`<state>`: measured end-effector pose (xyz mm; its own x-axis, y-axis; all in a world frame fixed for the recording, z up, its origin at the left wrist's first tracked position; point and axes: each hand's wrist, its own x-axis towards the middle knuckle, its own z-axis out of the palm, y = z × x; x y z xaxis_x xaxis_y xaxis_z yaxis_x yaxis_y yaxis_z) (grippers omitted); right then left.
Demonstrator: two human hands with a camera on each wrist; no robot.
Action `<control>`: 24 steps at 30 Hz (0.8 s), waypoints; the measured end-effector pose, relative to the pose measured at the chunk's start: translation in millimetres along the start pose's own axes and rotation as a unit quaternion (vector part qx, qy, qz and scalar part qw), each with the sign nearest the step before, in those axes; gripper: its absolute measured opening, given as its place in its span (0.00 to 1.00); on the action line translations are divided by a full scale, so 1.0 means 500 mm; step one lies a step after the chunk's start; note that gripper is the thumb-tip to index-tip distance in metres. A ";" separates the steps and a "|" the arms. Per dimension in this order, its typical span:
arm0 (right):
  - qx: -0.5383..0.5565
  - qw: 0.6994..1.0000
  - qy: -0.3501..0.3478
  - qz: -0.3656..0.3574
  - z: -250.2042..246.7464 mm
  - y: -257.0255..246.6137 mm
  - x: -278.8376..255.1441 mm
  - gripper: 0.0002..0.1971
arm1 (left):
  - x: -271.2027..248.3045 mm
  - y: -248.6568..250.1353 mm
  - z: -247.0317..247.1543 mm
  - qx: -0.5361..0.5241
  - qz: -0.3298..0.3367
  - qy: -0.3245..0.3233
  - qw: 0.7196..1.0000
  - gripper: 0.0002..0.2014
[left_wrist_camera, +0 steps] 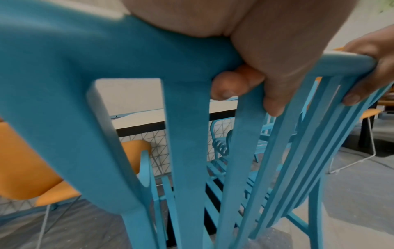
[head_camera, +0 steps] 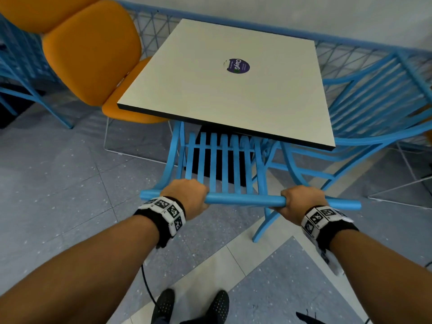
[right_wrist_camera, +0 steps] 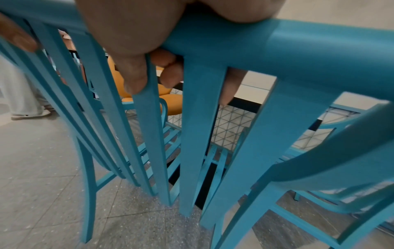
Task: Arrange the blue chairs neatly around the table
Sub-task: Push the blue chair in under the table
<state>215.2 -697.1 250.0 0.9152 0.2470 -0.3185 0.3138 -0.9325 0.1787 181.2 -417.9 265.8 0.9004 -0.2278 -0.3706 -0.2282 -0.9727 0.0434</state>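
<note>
Both my hands, left hand and right hand, grip the blue chair top rail; its seat sits under the table ahead. Pushing crooked could knock the second blue chair beyond my right hand.

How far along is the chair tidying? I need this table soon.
Looks done: a second blue chair sits at the table's right side. In hand: the left hand and right hand grip the top rail of the near blue chair, its seat partly under the edge. Left: squaring it up and letting go.
</note>
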 end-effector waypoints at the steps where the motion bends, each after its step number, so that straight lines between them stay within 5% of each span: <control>1: 0.003 1.000 0.001 0.000 -0.004 -0.010 0.002 0.21 | 0.002 -0.013 -0.005 0.003 -0.004 0.000 1.000 0.12; 14: 0.006 0.999 -0.002 -0.054 -0.028 -0.177 0.074 0.20 | 0.010 -0.198 0.036 -0.007 -0.073 -0.031 0.997 0.15; 24: 0.012 1.000 -0.003 -0.002 -0.028 -0.144 0.127 0.21 | 0.081 -0.204 0.024 0.000 -0.021 -0.034 0.999 0.14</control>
<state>254.1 -610.5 229.8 0.9126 0.2496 -0.3239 0.3114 -0.9375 0.1550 236.7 -327.6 235.4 0.8821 -0.1833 -0.4339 -0.1906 -0.9813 0.0271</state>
